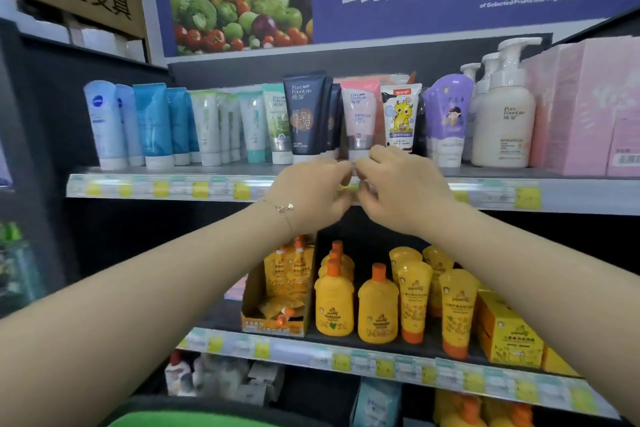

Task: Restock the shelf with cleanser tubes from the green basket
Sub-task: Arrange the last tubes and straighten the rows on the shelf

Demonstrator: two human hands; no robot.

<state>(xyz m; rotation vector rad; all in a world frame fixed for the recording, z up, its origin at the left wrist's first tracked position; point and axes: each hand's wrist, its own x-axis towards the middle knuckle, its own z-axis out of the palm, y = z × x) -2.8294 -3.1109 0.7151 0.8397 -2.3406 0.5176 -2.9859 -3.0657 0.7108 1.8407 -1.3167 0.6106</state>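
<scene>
Upper shelf (156,184), left hand (311,192), right hand (401,191), fingertips together (grasp hidden).

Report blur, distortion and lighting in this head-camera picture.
Head view: wide-angle distortion slants the grey shelf edge with price labels and tilts the pale blue tube at left; the labels are too soft to read; the left margin smears; lighting is flat and even; the left hand and right hand are fairly sharp; the recess behind the yellow plastic bottles is dark.
</scene>
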